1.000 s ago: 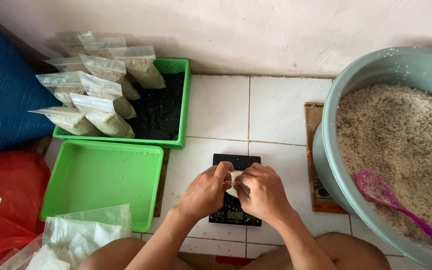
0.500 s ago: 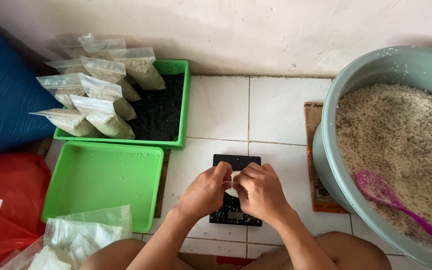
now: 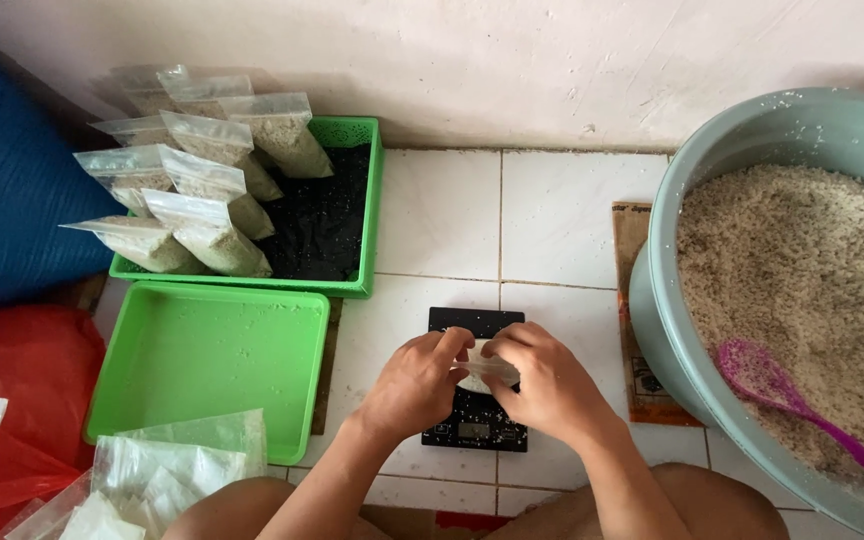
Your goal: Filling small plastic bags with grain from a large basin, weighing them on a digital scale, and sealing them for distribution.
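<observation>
Both of my hands meet over a small black digital scale (image 3: 476, 325) on the white tiled floor. My left hand (image 3: 414, 383) and my right hand (image 3: 550, 385) pinch the top edge of a small clear plastic bag of rice (image 3: 484, 369) between thumbs and fingers. The bag sits over the scale and is mostly hidden by my fingers. A large grey-green basin (image 3: 672, 225) full of rice stands at the right, with a pink plastic scoop (image 3: 782, 392) lying in the grain.
A green tray (image 3: 367, 215) at the back left holds several filled, sealed bags of rice (image 3: 207, 235). A second green tray (image 3: 207, 365) lies in front of it. Loose clear bags (image 3: 167, 480) are at lower left, beside red plastic (image 3: 22, 375) and blue fabric (image 3: 12, 190).
My hands have stayed over the scale, with the fingers shifting slightly along the top of the bag. Nothing else has moved.
</observation>
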